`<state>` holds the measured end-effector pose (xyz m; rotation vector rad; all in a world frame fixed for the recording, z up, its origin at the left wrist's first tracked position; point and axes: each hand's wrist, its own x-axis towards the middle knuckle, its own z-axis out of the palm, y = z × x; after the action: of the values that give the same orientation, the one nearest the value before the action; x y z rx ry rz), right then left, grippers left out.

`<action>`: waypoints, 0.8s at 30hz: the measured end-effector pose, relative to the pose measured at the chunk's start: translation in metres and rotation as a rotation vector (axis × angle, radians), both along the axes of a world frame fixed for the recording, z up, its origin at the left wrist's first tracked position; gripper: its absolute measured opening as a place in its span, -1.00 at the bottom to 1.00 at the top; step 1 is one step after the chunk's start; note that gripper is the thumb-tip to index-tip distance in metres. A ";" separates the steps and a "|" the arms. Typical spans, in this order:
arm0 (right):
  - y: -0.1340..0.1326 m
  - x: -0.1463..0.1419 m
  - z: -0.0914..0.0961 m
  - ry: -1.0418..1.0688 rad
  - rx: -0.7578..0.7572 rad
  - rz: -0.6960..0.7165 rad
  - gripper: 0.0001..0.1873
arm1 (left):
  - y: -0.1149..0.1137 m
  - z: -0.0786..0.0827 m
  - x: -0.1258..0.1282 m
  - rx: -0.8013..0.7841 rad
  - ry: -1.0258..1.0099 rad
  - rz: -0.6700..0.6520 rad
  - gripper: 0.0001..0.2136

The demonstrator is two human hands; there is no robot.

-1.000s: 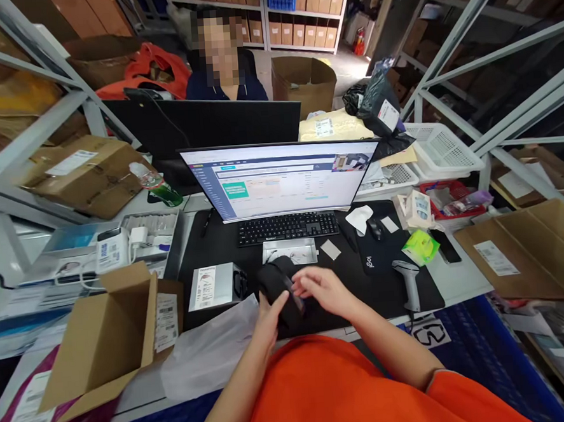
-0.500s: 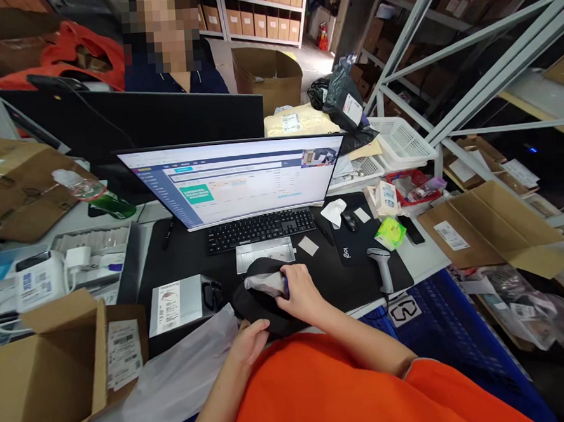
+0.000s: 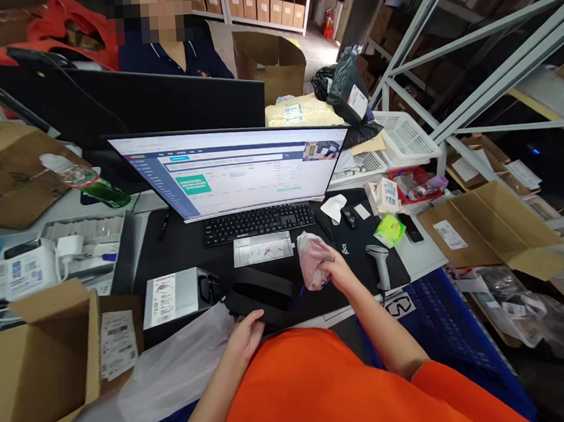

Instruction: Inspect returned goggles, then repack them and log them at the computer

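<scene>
In the head view my left hand (image 3: 247,335) grips the near left side of a black open case (image 3: 261,298) on the desk mat. My right hand (image 3: 337,271), fingers closed, holds up a crumpled pinkish-grey wrapped bundle (image 3: 312,260) to the right of the case. A blue strip shows at the bundle's lower edge; its contents are hidden. Behind the case lies a shallow silver box (image 3: 263,250) with a picture of glasses in it. To the left stand a silver and black carton (image 3: 173,300) and a translucent plastic bag (image 3: 177,367).
A monitor (image 3: 232,176) and keyboard (image 3: 258,222) stand behind the case. On the right are a mouse (image 3: 349,217), barcode scanner (image 3: 381,265) and green packet (image 3: 389,231). An open cardboard box (image 3: 39,378) sits front left. A person (image 3: 172,58) faces me behind the monitors.
My right hand has drawn the wrapped bundle out of the black case and moved it to the right. My left hand keeps hold of the case. The view has shifted slightly.
</scene>
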<state>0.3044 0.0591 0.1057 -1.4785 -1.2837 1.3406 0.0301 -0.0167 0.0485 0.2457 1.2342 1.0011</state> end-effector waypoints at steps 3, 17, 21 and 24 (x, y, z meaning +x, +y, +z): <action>0.007 0.032 -0.020 -0.402 -0.036 0.223 -0.58 | -0.001 -0.006 0.003 -0.058 0.001 0.008 -0.62; 0.056 0.016 -0.078 -0.855 0.048 0.275 -0.53 | 0.011 -0.038 0.008 -0.275 0.104 -0.035 -0.78; 0.086 -0.006 -0.086 -0.998 -0.015 0.213 -0.53 | 0.012 -0.049 0.005 -0.290 0.166 -0.029 -0.73; 0.092 -0.014 -0.090 -1.043 -0.016 0.251 -0.64 | 0.010 -0.055 0.003 -0.236 0.192 -0.039 -0.74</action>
<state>0.2900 0.1515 0.0157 -2.1896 -2.1351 0.6627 0.0335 -0.0062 -0.0064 0.1832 1.5044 0.8033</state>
